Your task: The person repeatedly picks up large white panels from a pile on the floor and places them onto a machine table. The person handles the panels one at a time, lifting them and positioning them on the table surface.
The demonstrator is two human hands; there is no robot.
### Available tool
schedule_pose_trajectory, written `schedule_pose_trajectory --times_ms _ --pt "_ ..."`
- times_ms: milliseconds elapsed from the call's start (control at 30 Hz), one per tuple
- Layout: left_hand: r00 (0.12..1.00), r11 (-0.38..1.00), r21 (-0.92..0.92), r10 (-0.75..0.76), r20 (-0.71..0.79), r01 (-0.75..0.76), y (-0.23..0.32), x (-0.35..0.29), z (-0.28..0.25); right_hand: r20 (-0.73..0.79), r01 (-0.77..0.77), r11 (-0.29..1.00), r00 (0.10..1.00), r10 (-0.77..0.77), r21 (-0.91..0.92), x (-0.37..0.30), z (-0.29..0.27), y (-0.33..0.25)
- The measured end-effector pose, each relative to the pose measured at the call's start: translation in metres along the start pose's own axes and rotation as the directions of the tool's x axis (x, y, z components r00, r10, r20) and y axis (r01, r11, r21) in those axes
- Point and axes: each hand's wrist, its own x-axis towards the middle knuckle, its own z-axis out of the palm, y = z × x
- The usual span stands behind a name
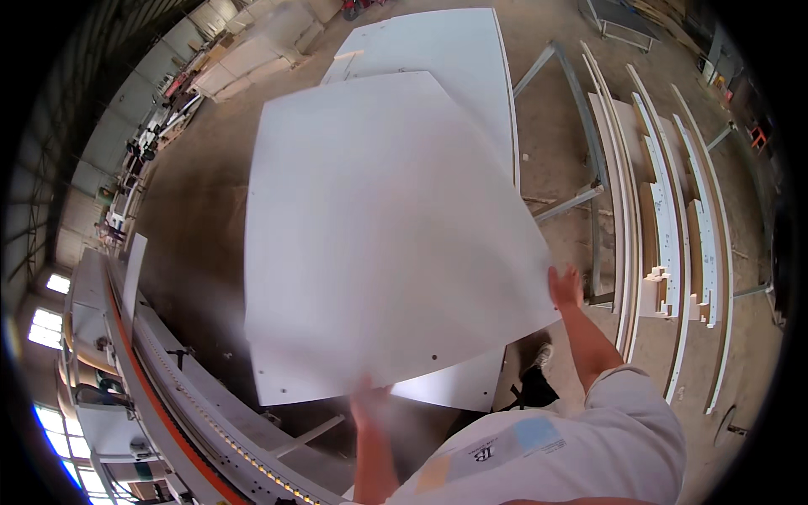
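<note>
A large white panel (379,227) with small dark holes near its near edge lies in front of me, turned at an angle over another white panel (438,46). My right hand (568,288) grips its right edge near the corner, fingers around the rim. At the near edge, my left hand (368,402) holds the same panel; haze blurs this hand and its fingers are partly hidden. A bright strip of white sheet (454,385) shows from below the near edge.
A long machine (181,412) with an orange strip runs along the left. To the right, a grey metal frame (581,126) stands beside racked long strips and boards (661,202). My shoe (543,358) is on the floor by the near right corner. More stock lines the far left wall.
</note>
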Motion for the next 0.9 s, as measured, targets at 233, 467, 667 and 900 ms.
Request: schedule_pose_trajectory --times_ms 233,467,667,900 --pt "0.955 0.926 -0.299 -0.273 -0.119 0.228 -0.126 0.019 -0.059 0.285 -0.05 0.988 0.954 0.091 -0.145 0.053 -0.096 0.01" --pt "0.961 0.943 -0.287 -0.222 -0.164 0.169 -0.146 0.008 -0.074 0.386 0.032 0.998 0.921 -0.052 0.058 0.056 -0.061 0.07" --pt "0.992 0.951 -0.309 -0.055 -0.111 0.019 -0.147 -0.031 -0.066 0.525 -0.244 0.879 0.851 -0.007 0.408 0.033 -0.016 0.143" --pt "0.967 0.92 -0.301 -0.251 0.042 0.252 -0.245 -0.122 -0.029 0.77 -0.458 0.745 0.627 -0.116 0.485 -0.101 -0.054 0.102"
